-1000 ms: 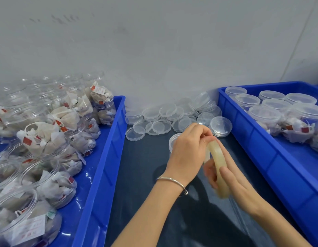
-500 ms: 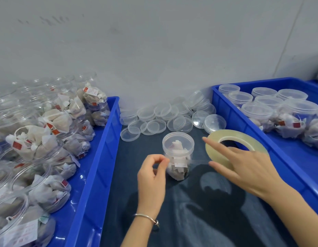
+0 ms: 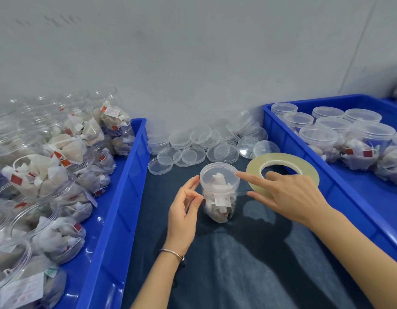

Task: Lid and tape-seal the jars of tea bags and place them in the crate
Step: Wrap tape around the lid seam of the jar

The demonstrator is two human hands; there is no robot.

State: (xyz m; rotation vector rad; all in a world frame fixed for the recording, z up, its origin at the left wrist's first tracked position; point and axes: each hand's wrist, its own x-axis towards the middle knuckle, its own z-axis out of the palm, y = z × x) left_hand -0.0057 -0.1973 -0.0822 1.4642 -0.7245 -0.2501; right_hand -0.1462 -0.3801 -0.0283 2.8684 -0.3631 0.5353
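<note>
A clear lidded jar of tea bags (image 3: 219,192) stands upright on the dark mat between the two crates. My left hand (image 3: 186,205) pinches the free end of a clear tape strip against the jar's left side, just below the lid. My right hand (image 3: 282,192) holds the yellowish tape roll (image 3: 282,161) to the right of the jar, fingers through its hole, index finger touching the lid's rim. The strip (image 3: 240,193) runs taut from the roll across the front of the jar.
A blue crate (image 3: 117,206) on the left holds several open jars of tea bags (image 3: 48,179). A blue crate (image 3: 340,192) on the right holds several lidded jars (image 3: 369,139). Loose clear lids (image 3: 193,152) lie piled against the grey wall behind the jar.
The hands parted and pulled a strip off the roll. The left hand has brought the strip's end up to the jar's left side, and the right hand moved the roll closer to the jar.
</note>
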